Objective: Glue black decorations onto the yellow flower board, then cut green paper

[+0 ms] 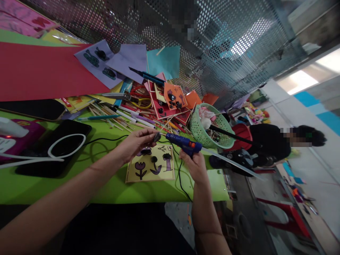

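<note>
My left hand (142, 139) is pinching a dark stone (157, 137) between thumb and fingers. My right hand (195, 164) is wrapping round the handle of a blue glue gun (183, 142); can't tell if I'm squeezing the trigger. Nozzle is pointing left at the stone, just beside it; contact isn't showing clearly. Clear glue stick (231, 161) is poking out the back. Yellow card (147, 162) with drawings is lying below, on the near side of the green table (111, 191). Green basket (195, 124) is sitting far right.
</note>
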A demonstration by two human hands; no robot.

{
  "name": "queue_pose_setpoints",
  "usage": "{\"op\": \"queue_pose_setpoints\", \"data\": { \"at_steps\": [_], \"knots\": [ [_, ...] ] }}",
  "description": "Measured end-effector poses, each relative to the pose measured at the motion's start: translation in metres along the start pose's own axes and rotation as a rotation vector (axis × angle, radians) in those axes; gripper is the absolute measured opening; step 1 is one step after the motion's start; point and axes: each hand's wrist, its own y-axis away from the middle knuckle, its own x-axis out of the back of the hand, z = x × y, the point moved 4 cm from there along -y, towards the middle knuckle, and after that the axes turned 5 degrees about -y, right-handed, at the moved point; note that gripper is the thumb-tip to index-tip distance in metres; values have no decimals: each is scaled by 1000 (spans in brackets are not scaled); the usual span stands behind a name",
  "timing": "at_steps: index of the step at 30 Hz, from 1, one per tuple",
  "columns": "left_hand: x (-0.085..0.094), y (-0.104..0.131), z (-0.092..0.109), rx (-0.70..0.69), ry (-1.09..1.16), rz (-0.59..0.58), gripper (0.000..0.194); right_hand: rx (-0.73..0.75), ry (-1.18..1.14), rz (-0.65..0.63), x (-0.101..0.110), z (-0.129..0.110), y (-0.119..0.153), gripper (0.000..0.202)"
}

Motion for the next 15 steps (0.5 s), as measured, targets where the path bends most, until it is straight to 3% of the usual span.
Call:
{"op": "queue_pose_setpoints", "data": {
  "at_steps": [15],
  "knots": [
    [2,-1,1,-21,70,9,30,48,50,-26,1,1,3,33]
  ]
}}
